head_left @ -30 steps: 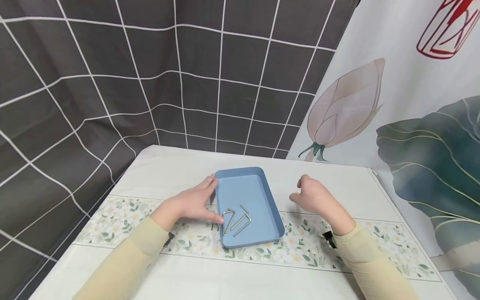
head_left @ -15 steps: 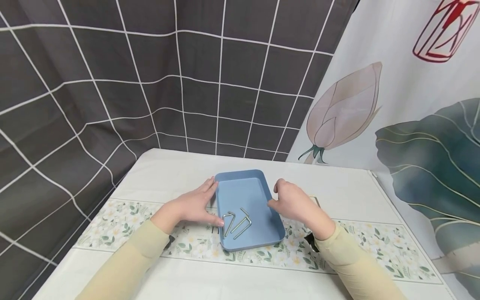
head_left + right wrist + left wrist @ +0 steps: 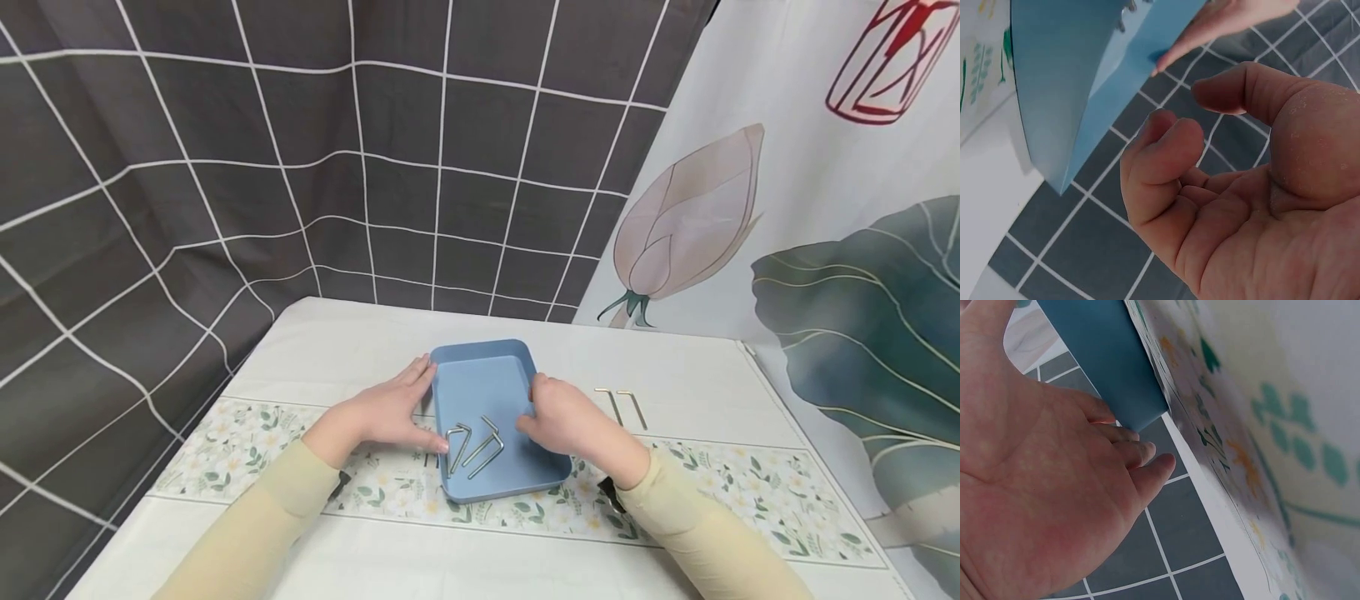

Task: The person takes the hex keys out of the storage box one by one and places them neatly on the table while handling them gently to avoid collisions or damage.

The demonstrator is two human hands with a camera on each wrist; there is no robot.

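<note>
Rod pair point(image 3: 615, 406): head view only, right of centre
Right hand point(image 3: 570, 421): loosely curled, empty, over right rim of tray point(image 3: 487, 383)
Left hand point(image 3: 386, 412): straight-fingered, against tray's left

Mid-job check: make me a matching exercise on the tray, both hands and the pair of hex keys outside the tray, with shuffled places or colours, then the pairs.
1. tray
2. left hand
3. right hand
4. pair of hex keys

A. at the tray's right edge, fingers curled
B. on the tablecloth, right of the tray
C. blue
D. at the tray's left side

Pairs: 1-C, 2-D, 3-A, 4-B
</note>
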